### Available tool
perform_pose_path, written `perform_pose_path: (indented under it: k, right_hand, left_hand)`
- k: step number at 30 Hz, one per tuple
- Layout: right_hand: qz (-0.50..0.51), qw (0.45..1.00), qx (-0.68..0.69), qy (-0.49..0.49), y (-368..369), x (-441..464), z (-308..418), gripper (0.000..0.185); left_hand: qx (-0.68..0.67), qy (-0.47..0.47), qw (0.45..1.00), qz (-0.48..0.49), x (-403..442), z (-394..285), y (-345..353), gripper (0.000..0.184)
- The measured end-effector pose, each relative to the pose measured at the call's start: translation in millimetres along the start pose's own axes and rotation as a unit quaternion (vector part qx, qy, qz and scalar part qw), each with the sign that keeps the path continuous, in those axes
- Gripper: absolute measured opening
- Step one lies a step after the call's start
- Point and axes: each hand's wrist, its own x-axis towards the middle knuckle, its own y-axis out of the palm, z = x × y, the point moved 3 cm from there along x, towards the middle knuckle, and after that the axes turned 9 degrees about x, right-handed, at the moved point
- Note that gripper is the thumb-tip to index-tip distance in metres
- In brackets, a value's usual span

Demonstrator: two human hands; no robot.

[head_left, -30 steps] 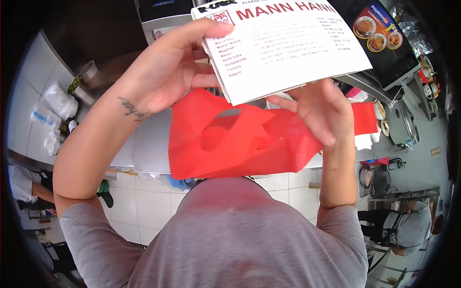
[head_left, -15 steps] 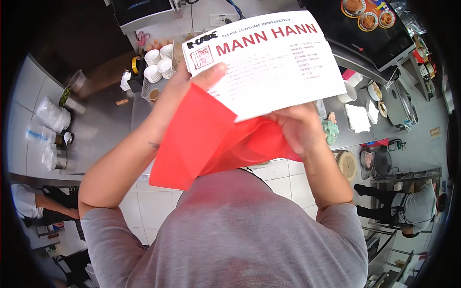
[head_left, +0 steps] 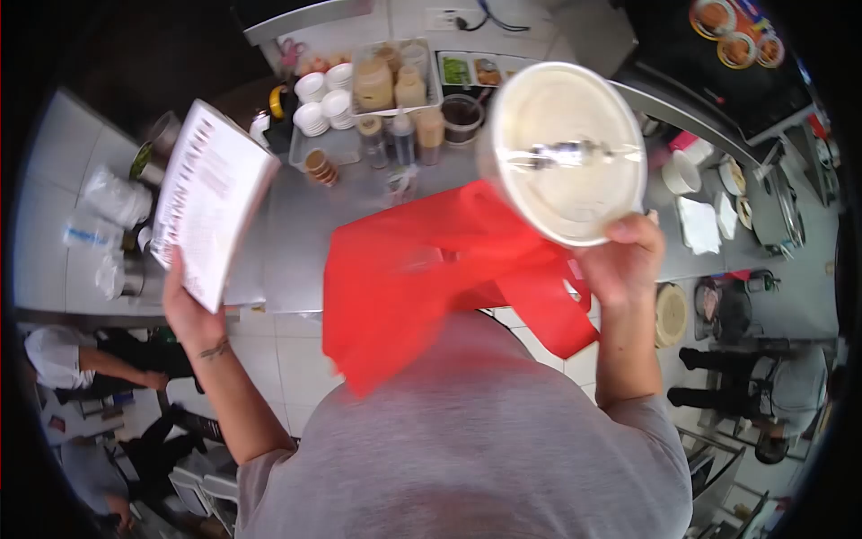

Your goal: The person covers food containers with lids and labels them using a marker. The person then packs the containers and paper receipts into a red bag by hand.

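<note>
My left hand (head_left: 190, 310) is closed on the lower end of a white printed takeout box (head_left: 211, 202), held tilted over the left side of the counter. In my right hand (head_left: 624, 269) is a round white lidded tub (head_left: 570, 153), raised with its lid facing me and the thumb on its rim. Clear tape shines across the lid. A red bag (head_left: 395, 287) hangs crumpled between my arms, in front of my grey shirt. Its right end runs beside my right hand; whether those fingers also grip it is hidden.
On the steel counter (head_left: 292, 242) stand stacked white cups (head_left: 312, 117), a basket of sauce bottles (head_left: 395, 110), several squeeze bottles (head_left: 402, 139) and a dark sauce container (head_left: 462, 121). White napkins (head_left: 699, 225) lie at right. People stand at the left and right (head_left: 759, 377).
My left hand has carried the box away to the left and turned it. The round tub has come into view, lifted in my right hand. The red bag now hangs looser.
</note>
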Motion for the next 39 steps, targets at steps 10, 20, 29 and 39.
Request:
perform_pose_path:
  k: [10,20,29,39]
  right_hand:
    - [0.103,0.994,0.019,-0.013,32.6,-1.6,23.4,0.074]
    - [0.139,0.99,-0.01,-0.023,86.1,-10.8,28.5,0.082]
    - [0.206,0.974,0.093,0.026,74.9,-45.8,42.9,0.073]
    - [0.201,0.947,0.013,0.252,85.7,-8.6,-61.9,0.081]
  left_hand:
    - [0.253,-0.072,0.931,-0.254,29.6,204.6,-163.1,0.054]
    - [0.596,0.475,0.527,0.377,-129.7,-9.4,149.3,0.033]
    - [0.463,0.429,0.773,-0.055,-125.6,-72.4,120.3,0.034]
    - [0.055,0.074,0.947,0.309,-59.0,-38.1,119.1,0.082]
